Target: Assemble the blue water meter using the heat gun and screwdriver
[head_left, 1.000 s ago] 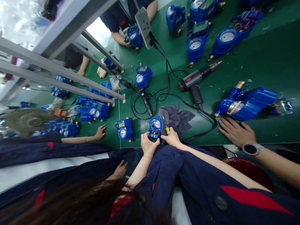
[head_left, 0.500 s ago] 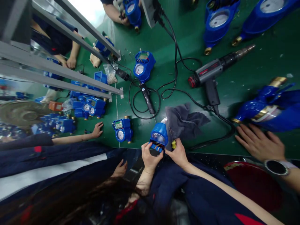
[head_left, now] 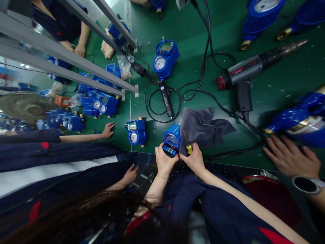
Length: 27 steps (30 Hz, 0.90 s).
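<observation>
Your left hand (head_left: pixel 164 160) is closed around the lower end of the blue water meter (head_left: pixel 172 138). It holds the meter at the near edge of the green table (head_left: pixel 279 112), with the dial up and the coloured wires at the open end facing you. Your right hand (head_left: pixel 196 160) is closed in a fist on the yellow-handled screwdriver (head_left: pixel 188 147), whose dark shaft slants up over the grey cloth (head_left: pixel 203 127). The cloth lies just beside the meter on its right.

Both grips match those of half a second ago, and the meter has not left the table edge. A second ago you held its dial rounder and flatter to the camera; now it is tipped so the wired end shows more. Your head has dipped since then, so the meters at the far edge of the table are cut off at the top of the view.

The heat gun (head_left: pixel 243 71) lies beyond the cloth as before, with its cord running past the cloth's right side. The black corded tool (head_left: pixel 166 98) still points at your meter from the far side. A second meter (head_left: pixel 136 132) stands to the left, apart from yours. A co-worker's hand with a wristwatch (head_left: pixel 291 157) stays flat on the table beside a large blue meter (head_left: pixel 302 117). Another co-worker's hand (head_left: pixel 108 130) rests on the table edge at the left.
</observation>
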Tool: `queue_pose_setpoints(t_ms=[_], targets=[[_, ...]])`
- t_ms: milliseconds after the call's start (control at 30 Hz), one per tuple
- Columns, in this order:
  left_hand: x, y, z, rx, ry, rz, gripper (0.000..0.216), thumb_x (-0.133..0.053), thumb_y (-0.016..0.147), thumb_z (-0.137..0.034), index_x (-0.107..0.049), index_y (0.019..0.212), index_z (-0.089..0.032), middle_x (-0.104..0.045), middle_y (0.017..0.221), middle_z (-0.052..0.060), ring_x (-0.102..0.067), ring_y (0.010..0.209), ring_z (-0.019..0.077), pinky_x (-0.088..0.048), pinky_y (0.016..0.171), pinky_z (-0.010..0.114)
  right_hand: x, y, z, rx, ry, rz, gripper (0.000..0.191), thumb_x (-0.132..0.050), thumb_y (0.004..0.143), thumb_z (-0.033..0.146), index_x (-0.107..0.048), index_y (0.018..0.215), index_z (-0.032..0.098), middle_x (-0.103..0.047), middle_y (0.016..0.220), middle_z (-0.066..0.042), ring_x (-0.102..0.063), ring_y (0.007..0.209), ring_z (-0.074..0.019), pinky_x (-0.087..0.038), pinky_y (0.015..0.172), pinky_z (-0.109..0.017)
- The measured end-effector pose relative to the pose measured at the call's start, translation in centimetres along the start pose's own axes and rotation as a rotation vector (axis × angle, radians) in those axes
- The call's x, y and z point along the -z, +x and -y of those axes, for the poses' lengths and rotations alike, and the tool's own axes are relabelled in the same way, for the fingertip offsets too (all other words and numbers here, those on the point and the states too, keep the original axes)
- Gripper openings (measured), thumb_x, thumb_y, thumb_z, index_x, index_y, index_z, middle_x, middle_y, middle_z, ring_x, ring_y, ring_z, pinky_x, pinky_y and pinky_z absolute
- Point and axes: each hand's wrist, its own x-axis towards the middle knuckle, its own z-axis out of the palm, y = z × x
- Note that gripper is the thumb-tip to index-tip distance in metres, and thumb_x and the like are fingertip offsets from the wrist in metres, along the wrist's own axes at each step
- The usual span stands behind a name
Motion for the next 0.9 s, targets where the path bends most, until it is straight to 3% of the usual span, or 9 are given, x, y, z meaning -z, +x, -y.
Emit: queue_pose_setpoints(t_ms=[167,300,433,533,600,667,700,800,900], targets=[[-0.7,0.0,1.4,-0.080,-0.136,-0.039,0.066,-0.072,0.056,-0.034,-0.044,0.113,-0.016,-0.046,0.100,0.007,-0.055,0.096,0.0219,-0.051,0.084,0.034,1.0,0.1,0.7,0.028,-0.075,0.018,0.029,-0.053,0.075,0.048,-0.045,0.097,0.032,-0.057,0.100,-0.011,-0.057,0.097,-0.0233,-0.048,0.082,-0.035],[-1.6,-0.9,2.0,-0.124,-0.204,-0.077,0.067,-0.073,0.057,-0.035,-0.044,0.114,-0.014,-0.047,0.102,0.009,-0.055,0.098,0.0243,-0.052,0.083,0.037,1.1,-0.4,0.4,0.045,-0.077,0.028,0.029,-0.052,0.075,0.049,-0.046,0.096,0.030,-0.055,0.100,-0.013,-0.058,0.094,-0.0253,-0.048,0.079,-0.037],[-1.0,-0.8,1.9,-0.115,-0.193,-0.078,0.074,-0.075,0.056,-0.038,-0.042,0.118,-0.014,-0.049,0.103,0.011,-0.055,0.097,0.0265,-0.051,0.082,0.041,1.2,-0.2,0.2,0.048,-0.038,0.055,0.031,-0.053,0.074,0.048,-0.042,0.094,0.027,-0.054,0.102,-0.014,-0.056,0.098,-0.0269,-0.046,0.082,-0.038],[1.1,0.9,1.4,-0.097,-0.172,0.058,0.083,-0.077,0.056,-0.044,-0.038,0.124,-0.016,-0.056,0.097,0.009,-0.058,0.089,0.0246,-0.050,0.081,0.043,2.6,1.1,0.5,0.067,0.011,0.118,0.032,-0.056,0.073,0.045,-0.039,0.093,0.027,-0.057,0.102,-0.011,-0.056,0.097,-0.0228,-0.046,0.083,-0.033],[2.9,2.9,0.9,-0.148,-0.234,0.228,0.069,-0.069,0.068,-0.046,-0.041,0.124,-0.015,-0.060,0.087,0.006,-0.061,0.079,0.0213,-0.051,0.077,0.041,4.2,2.3,1.0,0.081,0.031,0.178,0.033,-0.059,0.072,0.044,-0.039,0.090,0.026,-0.060,0.099,-0.007,-0.058,0.091,-0.0190,-0.047,0.078,-0.028],[4.7,5.0,0.0,-0.232,-0.295,0.280,0.052,-0.061,0.076,-0.047,-0.049,0.116,-0.015,-0.061,0.089,0.007,-0.061,0.083,0.0205,-0.050,0.081,0.040,5.9,3.4,1.8,0.073,0.023,0.230,0.032,-0.060,0.071,0.044,-0.040,0.086,0.024,-0.061,0.090,-0.005,-0.059,0.079,-0.0165,-0.048,0.066,-0.025],[5.6,6.0,-0.6,-0.293,-0.321,0.301,0.053,-0.065,0.072,-0.048,-0.053,0.112,-0.016,-0.060,0.099,0.009,-0.059,0.093,0.0218,-0.047,0.089,0.041,6.8,3.9,2.3,0.060,0.010,0.254,0.032,-0.060,0.071,0.044,-0.040,0.084,0.023,-0.061,0.084,-0.004,-0.059,0.070,-0.0153,-0.047,0.057,-0.024],[7.2,7.9,-2.6,-0.650,-0.276,0.472,0.080,-0.082,0.048,-0.049,-0.053,0.117,-0.021,-0.048,0.125,0.011,-0.044,0.119,0.0278,-0.037,0.103,0.042,8.9,4.8,3.9,0.015,-0.046,0.338,0.033,-0.060,0.068,0.043,-0.043,0.086,0.020,-0.057,0.065,0.001,-0.051,0.046,-0.0112,-0.037,0.037,-0.022],[7.1,8.2,-4.2,-1.038,0.057,0.597,0.098,-0.085,0.048,-0.038,-0.037,0.132,-0.022,-0.039,0.136,0.016,-0.036,0.126,0.0311,-0.029,0.106,0.050,10.4,5.0,5.2,0.005,-0.087,0.431,0.034,-0.061,0.068,0.040,-0.046,0.090,0.019,-0.053,0.059,0.004,-0.045,0.037,-0.0083,-0.031,0.032,-0.020]])
